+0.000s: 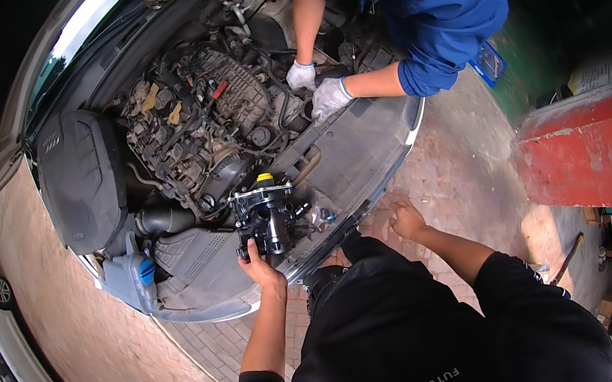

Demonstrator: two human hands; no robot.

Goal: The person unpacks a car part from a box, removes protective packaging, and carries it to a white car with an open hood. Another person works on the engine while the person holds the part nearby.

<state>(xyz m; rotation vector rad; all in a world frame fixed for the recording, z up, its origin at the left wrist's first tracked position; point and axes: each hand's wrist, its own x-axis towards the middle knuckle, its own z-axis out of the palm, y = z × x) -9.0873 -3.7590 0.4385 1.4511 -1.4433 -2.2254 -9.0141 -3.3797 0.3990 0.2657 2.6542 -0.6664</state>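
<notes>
My left hand grips the lower left end of a black coolant pump and thermostat housing assembly. A yellow cap sits on its far end. The assembly is over the front panel of the engine bay; whether it rests there is hard to tell. Beside it lies a small clear plastic bag. My right hand hangs by the car's front edge, fingers curled, touching nothing I can see; its inner side is hidden. Beyond the assembly is the uncovered engine, with a red-handled tool on it.
A co-worker in a blue jacket leans in from the right, gloved hands in the bay. A black engine cover lies at left near a blue-capped reservoir. A red metal cabinet stands right; a white car is parked left.
</notes>
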